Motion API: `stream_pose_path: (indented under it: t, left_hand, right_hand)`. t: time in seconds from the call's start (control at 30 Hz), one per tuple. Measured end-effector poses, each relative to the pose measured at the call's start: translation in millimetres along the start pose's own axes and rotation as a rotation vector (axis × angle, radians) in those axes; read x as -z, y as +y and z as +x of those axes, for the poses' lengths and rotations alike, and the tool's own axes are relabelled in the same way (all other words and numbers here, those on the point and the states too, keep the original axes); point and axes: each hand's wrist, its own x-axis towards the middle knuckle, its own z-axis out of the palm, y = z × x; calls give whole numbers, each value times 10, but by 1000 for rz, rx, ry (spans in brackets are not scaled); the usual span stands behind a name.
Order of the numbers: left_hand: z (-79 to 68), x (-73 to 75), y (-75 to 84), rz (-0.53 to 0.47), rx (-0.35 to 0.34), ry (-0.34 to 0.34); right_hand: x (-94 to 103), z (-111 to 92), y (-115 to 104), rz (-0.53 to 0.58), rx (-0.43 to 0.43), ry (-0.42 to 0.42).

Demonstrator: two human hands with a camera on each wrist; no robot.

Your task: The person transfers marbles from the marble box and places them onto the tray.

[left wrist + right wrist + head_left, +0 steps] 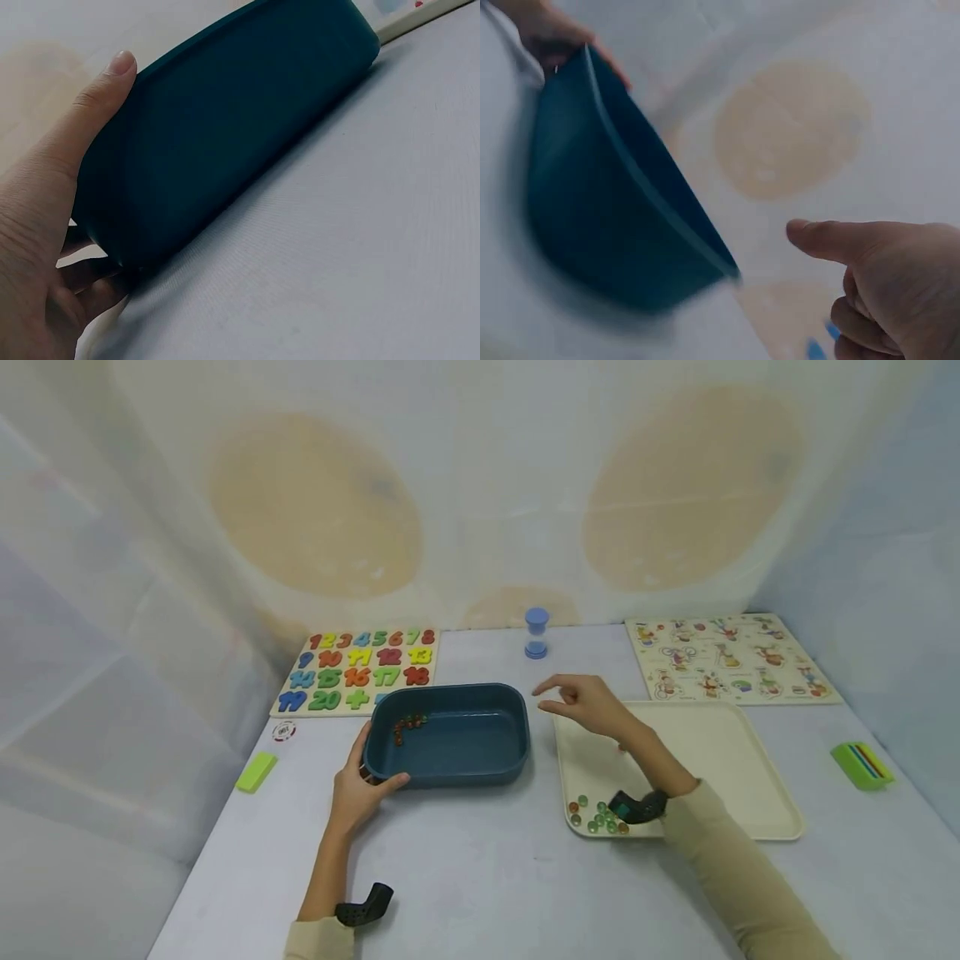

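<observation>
My left hand [360,789] grips the left end of a dark teal rectangular tub [472,739], thumb on its near rim and fingers reaching round below. In the left wrist view the tub's side [225,127] tilts up from the table at its left end. Several orange and green glass marbles [399,737] lie in the tub's left part. My right hand [588,703] hovers between the tub and a cream tray [705,752], thumb and index finger apart, with nothing seen between them. Green and orange marbles [602,818] gather in the tray's near left corner.
A number puzzle board [360,668] stands behind the tub, a picture puzzle board [727,660] behind the tray. Between them is a blue sand timer [536,633]. A green block [257,772] lies far left, a green striped block [862,766] far right.
</observation>
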Motion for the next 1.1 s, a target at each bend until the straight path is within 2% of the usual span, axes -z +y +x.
stream_pose_path:
  t: [0.1, 0.2, 0.33, 0.43, 0.6, 0.77, 0.97, 1.1]
  left_hand:
    - [-24, 27, -27, 7, 10, 6]
    - [-35, 46, -42, 14, 20, 9]
    - [-31, 60, -40, 11, 4, 9]
    - [-19, 54, -34, 3, -24, 2]
    - [1, 16, -24, 3, -33, -24]
    - [11, 5, -32, 11, -27, -24]
    - [3, 19, -55, 15, -41, -11]
    - [3, 20, -63, 15, -46, -16]
  right_hand:
    - [-325, 438, -286, 42, 97, -31]
    - [-671, 784, -531, 48, 161, -96]
    - [-1088, 1113, -723, -2, 178, -213]
    - [-1337, 1259, -744, -70, 157, -290]
    - [-1613, 1348, -655, -181, 109, -359]
    - [-1741, 1350, -615, -224, 102, -394]
    - [-1792, 1325, -632, -237, 103, -419]
    - [-1676, 1292, -647, -219, 129, -393]
